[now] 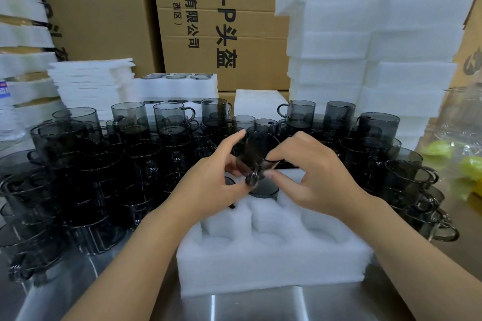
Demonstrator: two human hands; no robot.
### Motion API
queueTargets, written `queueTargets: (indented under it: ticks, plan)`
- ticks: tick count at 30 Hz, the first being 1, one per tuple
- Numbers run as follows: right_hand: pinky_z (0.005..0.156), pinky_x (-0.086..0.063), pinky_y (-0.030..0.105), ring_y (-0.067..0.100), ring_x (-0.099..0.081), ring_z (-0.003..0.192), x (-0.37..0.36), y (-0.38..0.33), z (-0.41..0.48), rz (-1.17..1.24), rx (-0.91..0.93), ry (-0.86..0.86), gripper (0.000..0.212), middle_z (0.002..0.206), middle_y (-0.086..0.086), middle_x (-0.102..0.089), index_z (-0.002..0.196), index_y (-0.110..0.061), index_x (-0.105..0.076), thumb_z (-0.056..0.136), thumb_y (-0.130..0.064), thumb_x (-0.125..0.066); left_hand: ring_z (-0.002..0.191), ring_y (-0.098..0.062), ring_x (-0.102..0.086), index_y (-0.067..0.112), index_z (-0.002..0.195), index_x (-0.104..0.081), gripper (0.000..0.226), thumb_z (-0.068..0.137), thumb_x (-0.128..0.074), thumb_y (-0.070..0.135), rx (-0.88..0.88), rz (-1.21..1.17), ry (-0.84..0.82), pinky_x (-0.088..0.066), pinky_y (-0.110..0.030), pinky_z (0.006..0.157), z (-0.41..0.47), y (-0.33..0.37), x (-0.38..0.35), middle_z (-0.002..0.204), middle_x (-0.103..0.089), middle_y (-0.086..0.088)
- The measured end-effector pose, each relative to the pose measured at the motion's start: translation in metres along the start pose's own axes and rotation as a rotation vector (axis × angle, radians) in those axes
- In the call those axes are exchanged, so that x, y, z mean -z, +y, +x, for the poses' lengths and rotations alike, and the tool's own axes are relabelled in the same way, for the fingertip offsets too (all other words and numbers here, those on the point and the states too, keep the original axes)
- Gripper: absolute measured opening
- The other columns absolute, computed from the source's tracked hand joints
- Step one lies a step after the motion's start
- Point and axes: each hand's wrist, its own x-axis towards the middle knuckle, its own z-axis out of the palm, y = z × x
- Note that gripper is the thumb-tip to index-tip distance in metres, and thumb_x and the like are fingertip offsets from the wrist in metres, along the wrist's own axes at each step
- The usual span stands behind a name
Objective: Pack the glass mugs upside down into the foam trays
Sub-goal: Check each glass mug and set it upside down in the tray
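Along the left edge of the metal worktop [247, 305], dark stacked mugs [78, 177] stood crowded in rows reaching towards the back. Behind them lay a pile of thin foam sheets [91, 81], with cardboard boxes [221, 21] rising at the rear. The left hand [216, 174] gripped a smoky glass mug [257, 154], its fingers curled round the side and the forefinger stretched up along the glass. That mug hung tilted over the far edge of the foam tray [273, 255], its handle towards the camera. The tray sat at the near middle of the worktop, its near pockets bare. A second mug [263, 190] sat in a far pocket, just below the held one and partly hidden by it. The right hand [313, 172] pinched the held mug near its handle between thumb and bent fingers. More mugs [407, 182] stood stacked by the right edge, before a tall stack of foam blocks [378, 47].
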Motion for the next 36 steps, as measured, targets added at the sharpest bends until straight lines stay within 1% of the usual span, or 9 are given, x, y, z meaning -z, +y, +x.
queueTargets:
  ticks: [2, 7, 11, 13, 17, 19, 24, 29, 36]
  plan:
    - [0.061, -0.048, 0.042, 0.023, -0.053, 0.075, 0.001, -0.001, 0.000, 0.010, -0.010, -0.005, 0.011, 0.079, -0.003, -0.063, 0.088, -0.010, -0.067, 0.080, -0.017, -0.068, 0.062, 0.003, -0.056, 0.055, 0.137, -0.026, 0.081, 0.071, -0.073, 0.044, -0.004, 0.006, -0.008, -0.052, -0.021, 0.058, -0.001, 0.001, 0.000, 0.091, -0.063, 0.026]
    - [0.057, -0.047, 0.043, 0.021, -0.050, 0.072, 0.000, -0.003, 0.000, 0.020, -0.026, -0.010, 0.010, 0.074, -0.004, -0.061, 0.083, -0.011, -0.066, 0.078, -0.019, -0.069, 0.065, 0.005, -0.057, 0.050, 0.131, -0.041, 0.071, 0.073, -0.078, 0.036, 0.001, 0.035, -0.008, -0.051, -0.021, 0.060, 0.001, 0.001, 0.000, 0.090, -0.062, 0.031]
    - [0.057, -0.047, 0.042, 0.021, -0.049, 0.072, 0.001, -0.003, 0.000, 0.018, -0.029, -0.013, 0.009, 0.076, -0.004, -0.062, 0.082, -0.012, -0.067, 0.078, -0.020, -0.070, 0.084, 0.008, -0.059, 0.054, 0.133, -0.037, 0.078, 0.067, -0.078, 0.045, -0.019, 0.048, -0.026, -0.051, -0.025, 0.079, 0.000, 0.002, 0.002, 0.094, -0.063, 0.030]
    - [0.058, -0.047, 0.042, 0.021, -0.049, 0.073, 0.000, -0.002, -0.001, -0.010, -0.031, -0.011, 0.011, 0.077, -0.003, -0.061, 0.078, -0.011, -0.066, 0.078, -0.021, -0.071, 0.093, 0.008, -0.058, 0.060, 0.132, -0.033, 0.082, 0.062, -0.076, 0.054, -0.043, 0.033, -0.039, -0.048, -0.019, 0.082, -0.001, 0.003, 0.003, 0.099, -0.062, 0.029]
    - [0.062, -0.049, 0.041, 0.023, -0.054, 0.081, -0.002, -0.001, -0.002, -0.051, -0.051, 0.006, 0.016, 0.091, 0.000, -0.062, 0.074, -0.010, -0.065, 0.075, -0.021, -0.076, 0.096, 0.008, -0.056, 0.073, 0.124, -0.026, 0.077, 0.057, -0.066, 0.066, -0.065, 0.005, -0.025, -0.041, -0.004, 0.071, -0.002, 0.009, 0.005, 0.108, -0.052, 0.037]
    - [0.068, -0.051, 0.040, 0.020, -0.056, 0.091, -0.001, -0.001, -0.002, -0.054, -0.081, 0.026, 0.020, 0.100, 0.000, -0.060, 0.084, -0.012, -0.067, 0.071, -0.020, -0.080, 0.092, 0.004, -0.059, 0.071, 0.123, -0.030, 0.074, 0.059, -0.067, 0.062, -0.076, -0.034, -0.004, -0.044, -0.008, 0.067, -0.003, 0.010, 0.005, 0.111, -0.055, 0.029]
    - [0.080, -0.052, 0.031, 0.012, -0.051, 0.105, 0.002, -0.003, 0.000, -0.041, -0.158, 0.011, 0.058, 0.115, -0.001, -0.053, 0.120, -0.015, -0.056, 0.068, -0.024, -0.079, 0.091, -0.001, -0.062, 0.070, 0.118, -0.032, 0.073, 0.063, -0.074, 0.045, -0.102, -0.063, 0.008, -0.051, -0.016, 0.063, -0.003, 0.012, 0.004, 0.115, -0.055, 0.024]
    - [0.085, -0.046, 0.023, 0.004, -0.046, 0.105, 0.004, -0.005, 0.000, -0.041, -0.169, 0.006, 0.065, 0.118, -0.004, -0.053, 0.127, -0.014, -0.052, 0.069, -0.028, -0.080, 0.091, -0.003, -0.062, 0.063, 0.112, -0.035, 0.075, 0.061, -0.081, 0.035, -0.093, -0.113, 0.020, -0.050, -0.017, 0.064, -0.001, 0.008, 0.003, 0.113, -0.056, 0.019]
    - [0.076, -0.036, 0.005, -0.011, -0.037, 0.096, 0.002, -0.004, 0.000, -0.013, -0.183, -0.051, 0.065, 0.107, -0.023, -0.042, 0.131, -0.023, -0.046, 0.074, -0.036, -0.076, 0.089, -0.006, -0.061, 0.060, 0.106, -0.034, 0.078, 0.059, -0.088, 0.027, -0.080, -0.160, 0.037, -0.050, -0.017, 0.061, 0.001, 0.004, 0.002, 0.117, -0.056, 0.013]
